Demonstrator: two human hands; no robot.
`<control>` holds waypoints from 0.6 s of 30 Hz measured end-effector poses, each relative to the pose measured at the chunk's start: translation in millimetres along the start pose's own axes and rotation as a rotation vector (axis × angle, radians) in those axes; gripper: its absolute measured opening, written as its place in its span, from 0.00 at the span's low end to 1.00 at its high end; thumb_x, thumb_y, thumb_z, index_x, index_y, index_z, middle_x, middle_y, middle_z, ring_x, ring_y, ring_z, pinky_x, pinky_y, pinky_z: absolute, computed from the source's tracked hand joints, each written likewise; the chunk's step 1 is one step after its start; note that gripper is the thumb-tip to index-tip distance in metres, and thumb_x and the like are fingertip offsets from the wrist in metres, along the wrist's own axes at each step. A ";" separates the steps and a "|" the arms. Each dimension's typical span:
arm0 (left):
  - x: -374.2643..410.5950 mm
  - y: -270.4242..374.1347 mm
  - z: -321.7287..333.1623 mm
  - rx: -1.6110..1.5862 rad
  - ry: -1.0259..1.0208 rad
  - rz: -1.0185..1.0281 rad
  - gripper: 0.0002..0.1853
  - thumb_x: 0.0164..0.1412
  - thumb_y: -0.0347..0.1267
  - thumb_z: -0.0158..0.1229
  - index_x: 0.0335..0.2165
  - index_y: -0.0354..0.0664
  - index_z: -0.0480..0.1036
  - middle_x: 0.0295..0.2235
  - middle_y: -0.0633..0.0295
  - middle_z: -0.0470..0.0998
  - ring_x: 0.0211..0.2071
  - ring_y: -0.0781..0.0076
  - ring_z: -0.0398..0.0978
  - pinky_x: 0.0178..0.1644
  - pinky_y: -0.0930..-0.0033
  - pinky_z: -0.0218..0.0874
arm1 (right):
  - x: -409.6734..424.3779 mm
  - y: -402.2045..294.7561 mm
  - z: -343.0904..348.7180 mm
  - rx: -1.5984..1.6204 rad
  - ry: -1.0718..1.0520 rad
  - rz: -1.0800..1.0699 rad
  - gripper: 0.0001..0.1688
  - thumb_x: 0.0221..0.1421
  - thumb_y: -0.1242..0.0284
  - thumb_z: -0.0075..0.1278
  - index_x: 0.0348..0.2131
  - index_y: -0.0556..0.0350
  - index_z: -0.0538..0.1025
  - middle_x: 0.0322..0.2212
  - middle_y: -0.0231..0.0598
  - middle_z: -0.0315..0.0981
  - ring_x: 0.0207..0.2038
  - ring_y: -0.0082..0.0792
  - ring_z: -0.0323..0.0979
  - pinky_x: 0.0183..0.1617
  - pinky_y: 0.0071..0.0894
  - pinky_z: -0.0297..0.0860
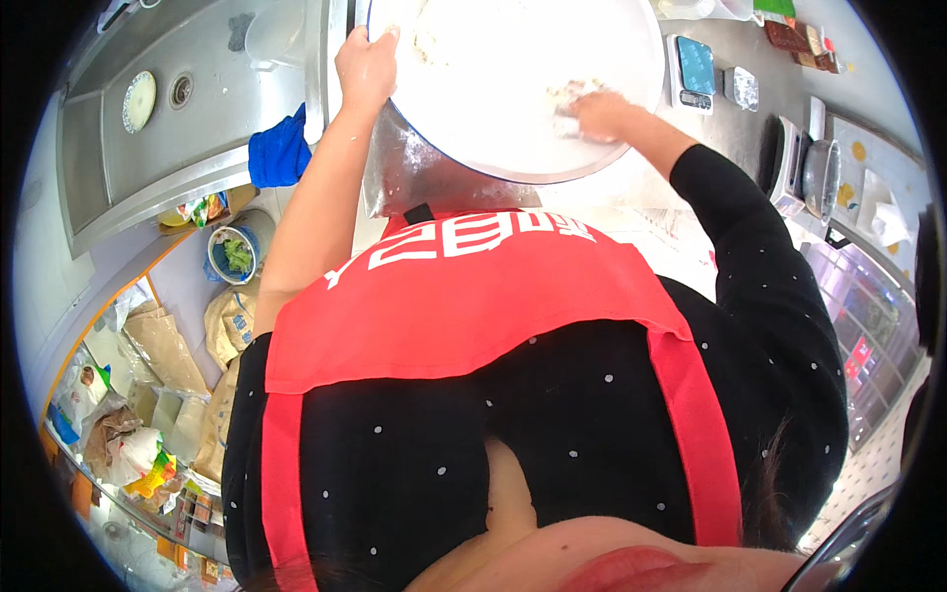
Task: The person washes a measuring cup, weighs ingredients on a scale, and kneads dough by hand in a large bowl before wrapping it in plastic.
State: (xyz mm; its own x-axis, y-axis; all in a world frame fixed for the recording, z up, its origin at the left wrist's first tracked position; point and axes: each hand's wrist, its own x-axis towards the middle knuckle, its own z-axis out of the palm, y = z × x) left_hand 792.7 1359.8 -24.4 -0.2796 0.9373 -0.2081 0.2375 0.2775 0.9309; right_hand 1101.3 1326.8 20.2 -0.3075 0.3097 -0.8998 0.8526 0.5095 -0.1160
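Observation:
A large white basin with a blue rim (473, 169) stands on a metal surface in front of me, its inside washed out by bright light. My left hand (368, 65) grips the basin's left rim, with white specks on the skin. Inside the basin at the right, my right hand (603, 116) is down among pale, crumbly, dough-like lumps (573, 95); its fingers are partly coated and their exact grip is hidden. More pale crumbs (423, 37) lie along the basin's left inner side.
At the left is a steel sink (166, 159) with a small plate (139, 102); a blue cloth (280, 148) hangs over its edge. A digital scale (694, 100) and a small clear container (741, 87) stand right of the basin. A bin (233, 255) stands below the sink.

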 end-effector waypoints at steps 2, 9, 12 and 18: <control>-4.0 0.5 5.7 0.030 0.014 -0.007 0.15 0.48 0.36 0.55 0.25 0.31 0.69 0.20 0.51 0.74 0.23 0.62 0.71 0.32 0.65 0.61 | 19.1 2.6 11.1 0.070 0.059 0.032 0.38 0.53 0.49 0.39 0.53 0.56 0.61 0.52 0.58 0.56 0.54 0.50 0.57 0.58 0.41 0.53; -1.6 4.3 5.3 0.025 0.030 0.018 0.13 0.48 0.34 0.55 0.25 0.31 0.70 0.20 0.53 0.74 0.22 0.66 0.71 0.31 0.66 0.62 | 66.4 -113.8 -11.0 0.709 0.443 -0.283 0.33 0.57 0.56 0.34 0.54 0.60 0.59 0.53 0.57 0.56 0.56 0.50 0.54 0.61 0.40 0.49; -0.7 6.1 4.6 -0.002 -0.005 -0.015 0.12 0.48 0.33 0.55 0.25 0.31 0.70 0.21 0.53 0.74 0.22 0.66 0.71 0.31 0.66 0.62 | 82.4 -80.1 10.6 0.471 0.408 -0.364 0.32 0.57 0.56 0.35 0.56 0.51 0.57 0.55 0.52 0.54 0.57 0.48 0.54 0.61 0.37 0.47; -2.2 8.6 1.5 0.051 -0.004 -0.037 0.12 0.48 0.33 0.55 0.26 0.31 0.71 0.22 0.51 0.75 0.23 0.65 0.72 0.32 0.67 0.62 | 36.6 40.4 2.6 0.062 0.327 0.197 0.27 0.51 0.59 0.43 0.48 0.52 0.68 0.49 0.52 0.63 0.52 0.45 0.61 0.59 0.40 0.52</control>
State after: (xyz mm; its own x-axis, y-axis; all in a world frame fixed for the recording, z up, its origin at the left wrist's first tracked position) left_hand 796.7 1360.4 -16.4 -0.2852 0.9271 -0.2434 0.2747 0.3223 0.9059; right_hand 1125.6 1356.7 -18.5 -0.2447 0.6416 -0.7269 0.9298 0.3679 0.0117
